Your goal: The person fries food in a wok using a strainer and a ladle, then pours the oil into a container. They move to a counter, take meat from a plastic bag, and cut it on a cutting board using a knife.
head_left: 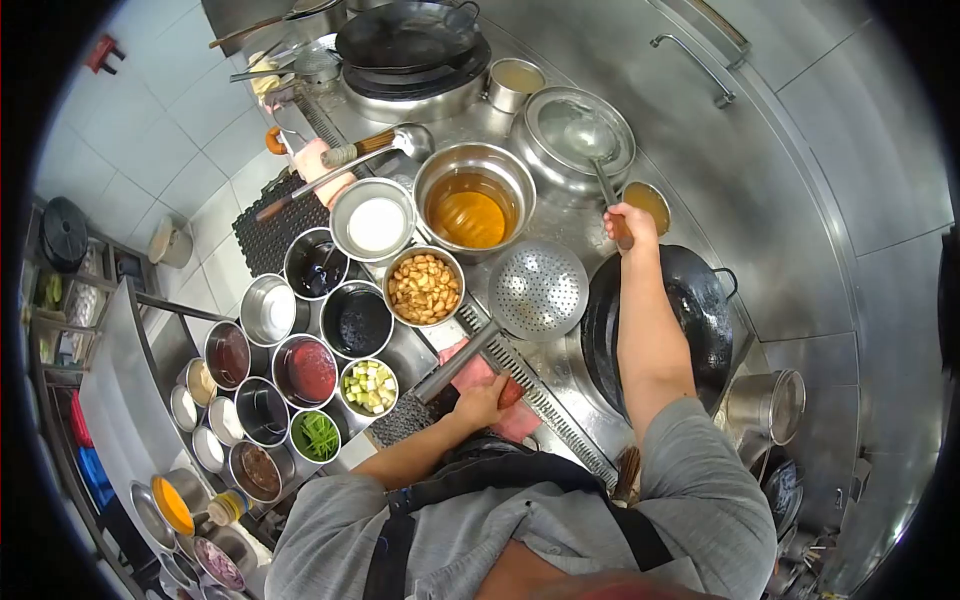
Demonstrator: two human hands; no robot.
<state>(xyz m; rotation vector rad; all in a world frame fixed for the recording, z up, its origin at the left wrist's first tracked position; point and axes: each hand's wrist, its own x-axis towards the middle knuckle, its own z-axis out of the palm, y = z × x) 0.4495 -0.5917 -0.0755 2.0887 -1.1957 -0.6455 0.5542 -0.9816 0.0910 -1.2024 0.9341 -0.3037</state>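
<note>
My right hand [632, 226] is wrapped round the wooden handle of a ladle [606, 182]. The ladle's bowl dips into a steel pot of cloudy liquid [560, 118] at the back. Low in the middle, my left hand [478, 404] is closed at the counter's front edge, beside a pink cloth [470, 368]. A small reddish thing shows at its fingertips; I cannot make out what it holds. A perforated skimmer [539, 290] lies between my hands, its long handle passing close to my left hand. Under my right forearm sits a black wok [690, 320].
A steel pot of amber liquid [470, 212] stands behind the skimmer. Left of it are a bowl of peanuts [424, 288], chopped scallions [369, 388], green leaves [316, 436] and several sauce containers. A second ladle [412, 141] rests further back, near stacked woks [405, 40]. A tap [700, 65] juts from the wall.
</note>
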